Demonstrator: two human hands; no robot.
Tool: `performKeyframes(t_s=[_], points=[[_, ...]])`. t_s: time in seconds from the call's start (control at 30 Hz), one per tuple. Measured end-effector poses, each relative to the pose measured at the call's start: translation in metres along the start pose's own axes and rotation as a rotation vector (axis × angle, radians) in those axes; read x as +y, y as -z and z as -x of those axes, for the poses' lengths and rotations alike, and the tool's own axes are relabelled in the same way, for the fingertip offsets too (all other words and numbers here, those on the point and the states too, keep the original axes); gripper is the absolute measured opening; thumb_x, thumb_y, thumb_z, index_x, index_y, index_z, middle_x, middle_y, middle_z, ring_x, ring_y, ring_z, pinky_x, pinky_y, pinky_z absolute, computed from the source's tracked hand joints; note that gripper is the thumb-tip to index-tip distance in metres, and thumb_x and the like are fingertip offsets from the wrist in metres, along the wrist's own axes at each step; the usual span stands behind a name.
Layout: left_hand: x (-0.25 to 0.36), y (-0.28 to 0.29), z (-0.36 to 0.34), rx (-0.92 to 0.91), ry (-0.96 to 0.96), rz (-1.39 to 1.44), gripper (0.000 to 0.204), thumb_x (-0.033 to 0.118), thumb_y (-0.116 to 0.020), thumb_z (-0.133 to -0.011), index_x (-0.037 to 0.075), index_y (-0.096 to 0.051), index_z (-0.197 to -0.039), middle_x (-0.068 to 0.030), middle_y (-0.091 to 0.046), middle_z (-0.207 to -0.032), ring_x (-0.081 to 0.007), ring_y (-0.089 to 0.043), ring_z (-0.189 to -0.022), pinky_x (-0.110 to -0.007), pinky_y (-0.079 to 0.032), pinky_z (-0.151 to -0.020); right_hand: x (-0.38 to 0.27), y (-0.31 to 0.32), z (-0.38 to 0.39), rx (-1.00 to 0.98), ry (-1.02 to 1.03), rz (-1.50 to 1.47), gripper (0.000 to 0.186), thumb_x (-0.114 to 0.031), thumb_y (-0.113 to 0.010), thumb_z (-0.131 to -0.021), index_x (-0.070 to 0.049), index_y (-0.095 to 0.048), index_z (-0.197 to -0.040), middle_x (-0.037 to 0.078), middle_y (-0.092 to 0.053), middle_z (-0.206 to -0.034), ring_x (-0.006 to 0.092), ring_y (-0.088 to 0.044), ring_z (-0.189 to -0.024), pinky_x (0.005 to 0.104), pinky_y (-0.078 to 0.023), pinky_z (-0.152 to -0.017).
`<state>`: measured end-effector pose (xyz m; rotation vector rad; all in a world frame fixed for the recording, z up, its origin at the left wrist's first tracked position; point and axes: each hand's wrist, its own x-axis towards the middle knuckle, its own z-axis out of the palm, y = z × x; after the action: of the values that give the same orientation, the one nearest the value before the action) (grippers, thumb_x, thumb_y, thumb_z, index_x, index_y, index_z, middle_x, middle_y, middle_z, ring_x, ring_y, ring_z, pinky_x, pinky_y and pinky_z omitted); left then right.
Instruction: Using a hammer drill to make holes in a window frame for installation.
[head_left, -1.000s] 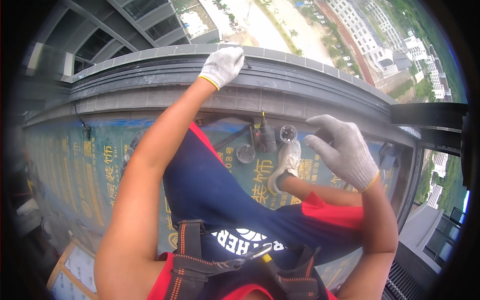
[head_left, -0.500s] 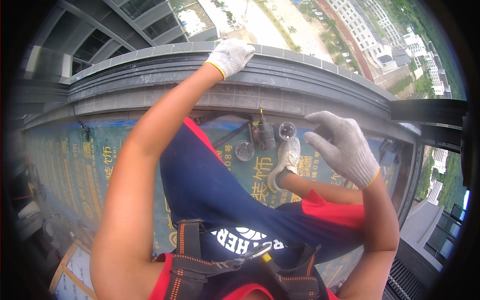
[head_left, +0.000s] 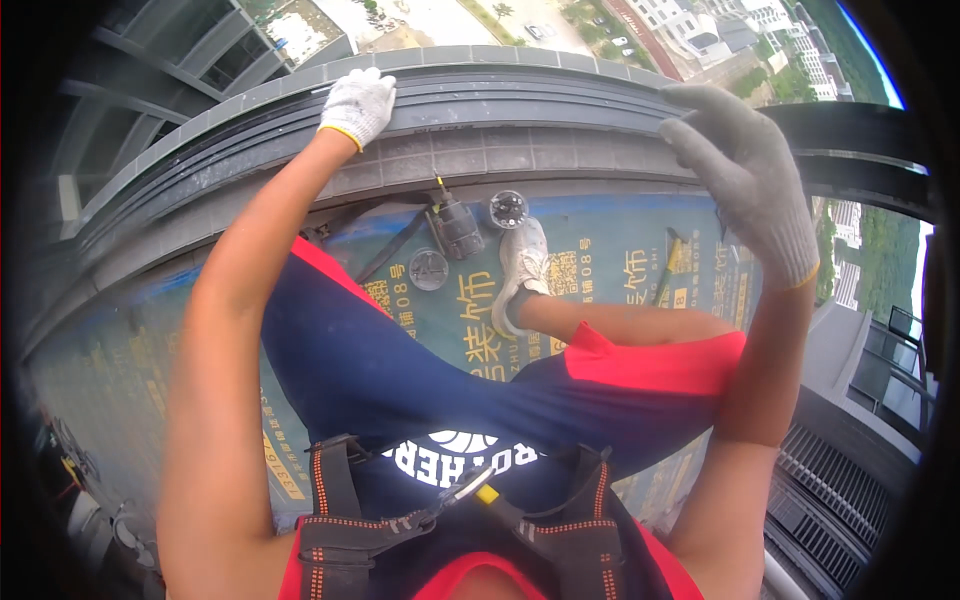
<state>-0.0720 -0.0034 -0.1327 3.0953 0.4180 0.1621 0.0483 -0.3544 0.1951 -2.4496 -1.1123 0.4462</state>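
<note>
Since the earlier frame, the whole view has swung, so the floor items sit farther left and higher; the right hand has lifted forward and outward, and the left hand appears farther left along the track.

In the head view, we see the left hand in a white knit glove with a yellow cuff (head_left: 358, 105) resting on the dark grey, ridged metal window track (head_left: 520, 95), which curves across the upper part, just inside the grey tiled outer ledge (head_left: 450, 57). Its fingers are curled tight; we cannot tell whether they grip the track or something small. The right hand in a greyish-white knit glove (head_left: 745, 170) is raised, fingers loosely bent, thumb well apart, nothing visible between them; we cannot tell if its fingertips touch the frame behind.

Below, on the green floor sheet with yellow print (head_left: 592, 225), lie a dark, boxy power tool with a yellow tip (head_left: 457, 230), a clear round tub of small dark pieces (head_left: 508, 208) and a second clear round container (head_left: 428, 270), near the white sneaker (head_left: 525, 265).

We judge this as left-hand work at the track, with the right hand free; moving on calls for steady left-hand contact.
</note>
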Motion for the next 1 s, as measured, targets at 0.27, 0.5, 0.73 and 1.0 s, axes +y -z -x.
performKeyframes(t_s=[0.27, 0.5, 0.73, 1.0], points=[[-0.021, 0.018, -0.019, -0.200, 0.407, 0.467, 0.051, 0.050, -0.076, -0.088, 0.010, -0.075, -0.120, -0.0185, -0.073, -0.114, -0.0321, -0.070, -0.109, -0.043, -0.053, -0.097, 0.231, -0.015, 0.038, 0.046, -0.647, 0.023, 0.045, -0.034, -0.071, -0.098, 0.002, -0.071, -0.124, 0.014, -0.078, -0.098, 0.0148, -0.072, -0.077, 0.0312, -0.058, -0.070], [0.009, 0.062, -0.048, -0.179, 0.466, -0.210, 0.091, 0.060, -0.078, -0.079, 0.012, -0.049, -0.151, -0.0184, -0.066, -0.135, -0.0365, -0.058, -0.131, -0.055, -0.041, -0.110, 0.456, -0.219, 0.204, -0.149, -0.996, 0.082, 0.073, -0.048, -0.077, -0.081, 0.003, -0.067, -0.132, 0.021, -0.076, -0.115, 0.0298, -0.076, -0.098, 0.0396, -0.059, -0.085], [-0.022, 0.054, -0.049, -0.562, 0.341, 0.246, 0.074, 0.055, -0.067, -0.089, 0.005, -0.059, -0.144, -0.0206, -0.061, -0.146, -0.0363, -0.057, -0.136, -0.041, -0.043, -0.115, 0.472, -0.321, 0.250, -0.181, -1.060, 0.106, 0.058, -0.049, -0.076, -0.088, 0.002, -0.071, -0.115, 0.014, -0.072, -0.085, 0.0233, -0.071, -0.072, 0.0368, -0.057, -0.067], [-0.009, 0.053, -0.046, -0.556, 0.270, 0.273, 0.068, 0.053, -0.061, -0.095, 0.011, -0.056, -0.148, -0.0203, -0.056, -0.151, -0.0382, -0.052, -0.140, -0.044, -0.039, -0.118, 0.485, -0.326, 0.258, -0.155, -1.125, 0.113, 0.055, -0.050, -0.075, -0.090, 0.000, -0.071, -0.111, 0.011, -0.068, -0.078, 0.0209, -0.067, -0.065, 0.0359, -0.054, -0.061]])
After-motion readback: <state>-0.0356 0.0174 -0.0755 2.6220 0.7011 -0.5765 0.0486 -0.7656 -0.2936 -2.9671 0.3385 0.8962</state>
